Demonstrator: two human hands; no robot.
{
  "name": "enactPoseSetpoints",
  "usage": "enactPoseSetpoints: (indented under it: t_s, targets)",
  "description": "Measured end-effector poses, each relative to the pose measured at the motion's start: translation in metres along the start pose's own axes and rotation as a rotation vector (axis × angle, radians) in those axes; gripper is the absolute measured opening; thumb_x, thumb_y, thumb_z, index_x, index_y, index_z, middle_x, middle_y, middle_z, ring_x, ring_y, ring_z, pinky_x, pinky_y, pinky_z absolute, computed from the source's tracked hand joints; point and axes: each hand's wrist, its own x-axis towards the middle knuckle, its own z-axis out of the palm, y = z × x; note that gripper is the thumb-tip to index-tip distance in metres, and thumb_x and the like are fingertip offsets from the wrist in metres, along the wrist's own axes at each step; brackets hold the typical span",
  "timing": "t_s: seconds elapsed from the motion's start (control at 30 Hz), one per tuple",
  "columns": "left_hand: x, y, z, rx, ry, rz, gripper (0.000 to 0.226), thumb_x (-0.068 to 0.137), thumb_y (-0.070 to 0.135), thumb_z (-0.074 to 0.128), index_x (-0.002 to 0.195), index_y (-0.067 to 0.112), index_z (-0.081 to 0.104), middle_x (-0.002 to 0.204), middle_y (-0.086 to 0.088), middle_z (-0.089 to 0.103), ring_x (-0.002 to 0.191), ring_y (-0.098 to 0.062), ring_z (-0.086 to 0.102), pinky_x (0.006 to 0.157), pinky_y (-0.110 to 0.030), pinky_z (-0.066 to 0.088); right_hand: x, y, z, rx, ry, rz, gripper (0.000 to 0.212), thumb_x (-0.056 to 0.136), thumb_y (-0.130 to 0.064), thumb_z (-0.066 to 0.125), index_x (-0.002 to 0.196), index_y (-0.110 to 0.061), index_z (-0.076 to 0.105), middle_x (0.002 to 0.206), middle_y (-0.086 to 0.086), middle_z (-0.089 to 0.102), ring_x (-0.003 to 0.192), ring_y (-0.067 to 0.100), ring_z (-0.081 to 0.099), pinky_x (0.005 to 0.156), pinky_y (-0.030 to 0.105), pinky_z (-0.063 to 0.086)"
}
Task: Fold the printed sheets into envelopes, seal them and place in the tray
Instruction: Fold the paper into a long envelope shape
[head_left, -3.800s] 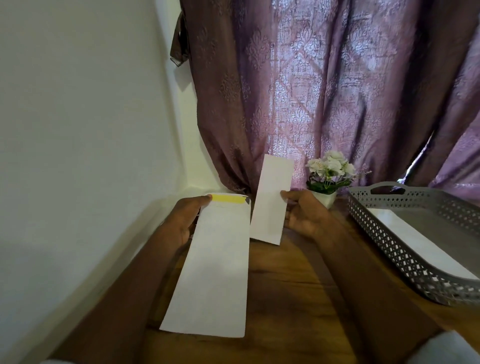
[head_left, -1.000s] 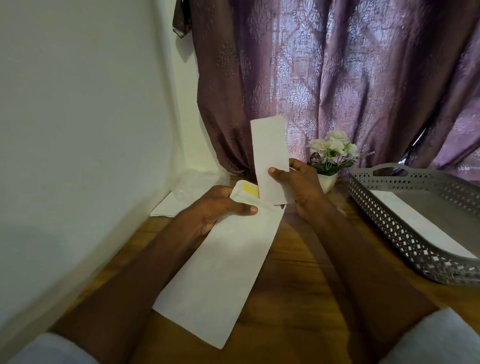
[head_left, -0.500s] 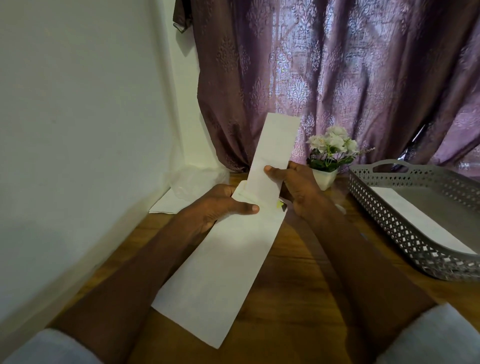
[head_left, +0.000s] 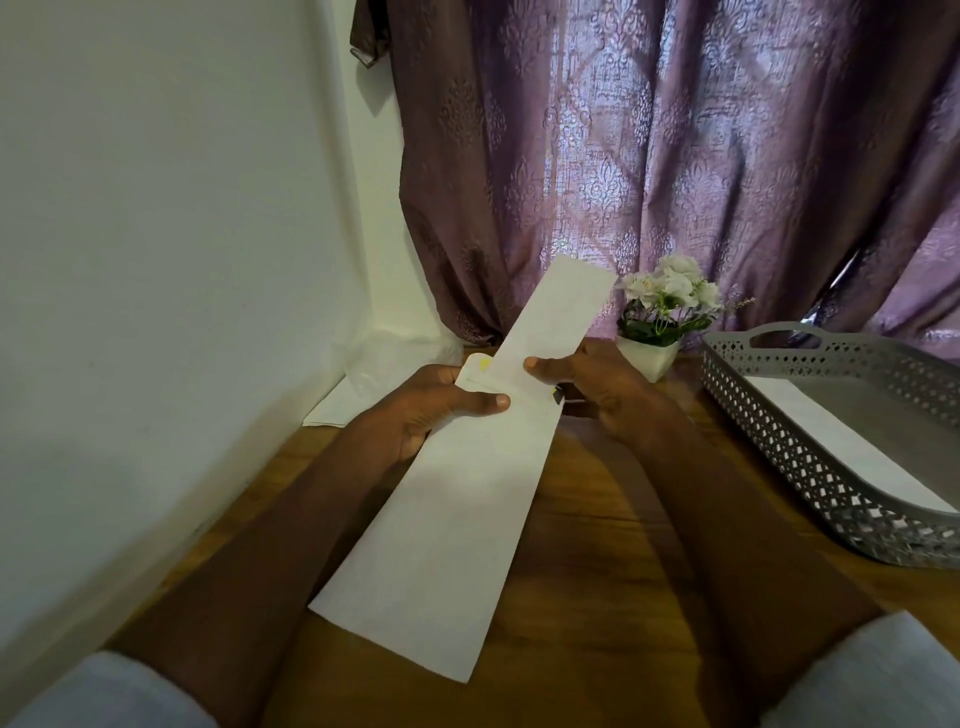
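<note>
The left hand (head_left: 441, 402) pinches the open top of a long white paper envelope (head_left: 447, 519) held low over the brown wooden table (head_left: 597, 545). The right hand (head_left: 597, 384) grips a folded white paper sheet (head_left: 556, 317), whose lower end sits in the envelope's mouth. To the right, a grey plastic tray with holes (head_left: 810, 457) holds another white envelope (head_left: 836, 436).

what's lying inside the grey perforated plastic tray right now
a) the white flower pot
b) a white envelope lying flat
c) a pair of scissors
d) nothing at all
b: a white envelope lies flat on the floor of the grey perforated plastic tray, along its near wall, while the small white pot of flowers stands on the wooden table outside it.
</note>
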Motion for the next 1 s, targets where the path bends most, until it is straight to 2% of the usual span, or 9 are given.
enactPoseSetpoints:
  t_s: [0.1, 0.23, 0.33, 0.43, 0.57, 0.67, 0.73, 0.83, 1.0]
  targets:
    - [-0.0019, 0.0, -0.0008, -0.041, -0.051, -0.038, 0.026, 0.087, 0.016, 0.081, 0.112, 0.011, 0.074, 0.109, -0.012, 0.079, 0.098, -0.03, 0.077, 0.092, -0.041, 0.061, 0.0003, -0.0025, -0.0002, 0.081, 0.075, 0.011, 0.033, 0.088, -0.029, 0.08, 0.111, -0.008, 0.071, 0.098, 0.01, 0.078, 0.075, 0.023, 0.071, 0.057, 0.029, 0.054]
    - [-0.0028, 0.0022, -0.0025, -0.087, -0.072, -0.051, 0.027, 0.092, 0.019, 0.076, 0.114, 0.003, 0.075, 0.11, -0.016, 0.079, 0.09, -0.028, 0.078, 0.08, -0.034, 0.063, 0.0005, -0.0057, -0.0052, 0.154, 0.172, -0.018, 0.023, 0.091, -0.022, 0.077, 0.105, -0.004, 0.071, 0.081, 0.008, 0.075, 0.058, 0.019, 0.068, 0.046, 0.026, 0.05]
    - [-0.003, 0.0021, -0.0036, -0.086, -0.048, -0.032, 0.025, 0.092, 0.017, 0.077, 0.113, 0.002, 0.075, 0.107, -0.015, 0.079, 0.088, -0.027, 0.078, 0.081, -0.035, 0.063, -0.0003, -0.0075, -0.0068, 0.122, 0.16, -0.019, 0.025, 0.091, -0.021, 0.076, 0.108, -0.003, 0.07, 0.089, 0.011, 0.077, 0.07, 0.025, 0.071, 0.057, 0.034, 0.056]
    - [-0.002, 0.001, -0.0037, -0.06, -0.031, -0.028, 0.022, 0.091, 0.018, 0.078, 0.109, 0.005, 0.076, 0.104, -0.013, 0.08, 0.086, -0.027, 0.079, 0.081, -0.036, 0.062, -0.0004, -0.0074, -0.0035, 0.03, 0.118, -0.02, 0.03, 0.092, -0.024, 0.076, 0.11, -0.002, 0.07, 0.098, 0.017, 0.076, 0.071, 0.027, 0.069, 0.055, 0.033, 0.055]
    - [-0.0028, 0.0031, -0.0029, -0.051, -0.009, -0.025, 0.018, 0.091, 0.019, 0.078, 0.105, 0.008, 0.076, 0.102, -0.012, 0.08, 0.084, -0.026, 0.079, 0.08, -0.035, 0.063, 0.0006, -0.0013, -0.0001, -0.066, 0.036, 0.021, 0.037, 0.086, -0.036, 0.081, 0.111, -0.01, 0.071, 0.108, 0.012, 0.075, 0.097, 0.031, 0.072, 0.084, 0.044, 0.062]
    - [-0.0026, 0.0034, -0.0048, -0.07, -0.005, -0.034, 0.025, 0.09, 0.019, 0.079, 0.11, 0.005, 0.076, 0.107, -0.014, 0.079, 0.094, -0.031, 0.078, 0.092, -0.043, 0.061, -0.0015, -0.0036, -0.0007, 0.0, 0.04, 0.032, 0.036, 0.087, -0.035, 0.08, 0.111, -0.009, 0.071, 0.096, 0.007, 0.074, 0.073, 0.02, 0.066, 0.058, 0.029, 0.053]
    - [-0.0012, 0.0026, -0.0054, -0.071, -0.013, -0.039, 0.031, 0.09, 0.02, 0.079, 0.115, 0.003, 0.074, 0.11, -0.015, 0.079, 0.103, -0.036, 0.076, 0.098, -0.047, 0.058, -0.0022, -0.0062, -0.0008, 0.105, 0.096, 0.019, 0.029, 0.089, -0.03, 0.078, 0.109, -0.009, 0.073, 0.089, 0.006, 0.075, 0.064, 0.017, 0.066, 0.049, 0.025, 0.049]
    - [-0.0008, 0.0028, -0.0045, -0.05, -0.006, -0.028, 0.033, 0.09, 0.021, 0.079, 0.117, 0.004, 0.074, 0.111, -0.014, 0.079, 0.104, -0.036, 0.075, 0.098, -0.046, 0.058, -0.001, -0.0072, -0.0009, 0.146, 0.147, 0.023, 0.025, 0.09, -0.024, 0.077, 0.108, -0.006, 0.072, 0.093, 0.01, 0.075, 0.065, 0.021, 0.068, 0.048, 0.026, 0.049]
    - [-0.0015, 0.0031, -0.0062, -0.007, 0.03, -0.023, 0.034, 0.089, 0.025, 0.081, 0.117, 0.008, 0.074, 0.108, -0.011, 0.08, 0.101, -0.035, 0.076, 0.098, -0.048, 0.059, -0.0021, -0.0065, -0.0003, 0.014, 0.042, 0.093, 0.035, 0.087, -0.024, 0.08, 0.115, -0.005, 0.069, 0.102, 0.011, 0.076, 0.072, 0.02, 0.066, 0.054, 0.027, 0.049]
